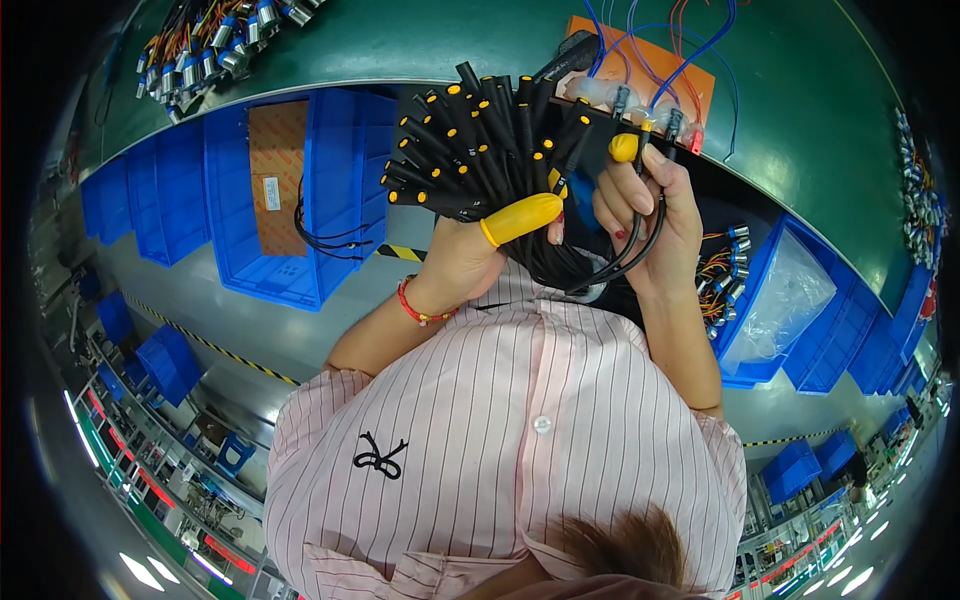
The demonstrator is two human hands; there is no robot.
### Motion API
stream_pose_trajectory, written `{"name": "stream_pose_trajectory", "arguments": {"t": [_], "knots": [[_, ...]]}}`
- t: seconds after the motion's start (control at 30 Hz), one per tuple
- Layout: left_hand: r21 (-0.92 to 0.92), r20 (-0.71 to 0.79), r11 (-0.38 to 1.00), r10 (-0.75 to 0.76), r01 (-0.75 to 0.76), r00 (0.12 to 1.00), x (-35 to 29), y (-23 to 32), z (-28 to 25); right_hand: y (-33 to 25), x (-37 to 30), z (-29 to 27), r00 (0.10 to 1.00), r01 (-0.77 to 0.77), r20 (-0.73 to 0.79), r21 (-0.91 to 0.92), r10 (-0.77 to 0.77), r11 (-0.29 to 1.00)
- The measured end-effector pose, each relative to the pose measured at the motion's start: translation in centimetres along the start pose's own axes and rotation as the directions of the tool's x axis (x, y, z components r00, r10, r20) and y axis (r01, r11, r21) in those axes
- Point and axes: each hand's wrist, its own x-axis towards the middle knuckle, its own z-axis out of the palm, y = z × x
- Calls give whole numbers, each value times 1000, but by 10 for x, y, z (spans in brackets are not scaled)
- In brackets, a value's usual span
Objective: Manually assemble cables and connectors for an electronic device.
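Note:
My left hand (465, 262), with a yellow finger cot on its thumb, is closed round a thick bundle of black cables (540, 245). Their black cylindrical ends fan out up and to the left, many tipped with yellow. My right hand (668, 215), also wearing a yellow cot, pinches the end of one black cable (655, 240) from that bundle. This end is at the front of an orange board (690, 75) at the table edge, against a small connector. Two grey connectors (674, 124) stand near it, and blue and red wires (690, 65) rise from the board.
The green table (400, 45) carries a pile of metal connectors with coloured wires (215, 55) at the far left. Blue bins (340, 190) hang below its edge on both sides; one on the right holds clear plastic (790, 300). More wired connectors (725, 275) lie beside my right forearm.

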Motion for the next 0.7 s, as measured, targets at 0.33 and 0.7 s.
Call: {"name": "stream_pose_trajectory", "arguments": {"t": [0.33, 0.7], "knots": [[59, -67, 998, 0, 4, 998, -1, 2, 10, 3, 3, 9, 997, 78, 1, 93, -78, 993], [134, -9, 990, 45, -44, 999, -1, 2, 8, -7, 5, 15, 991, -21, -136, -51, 14, 998]]}}
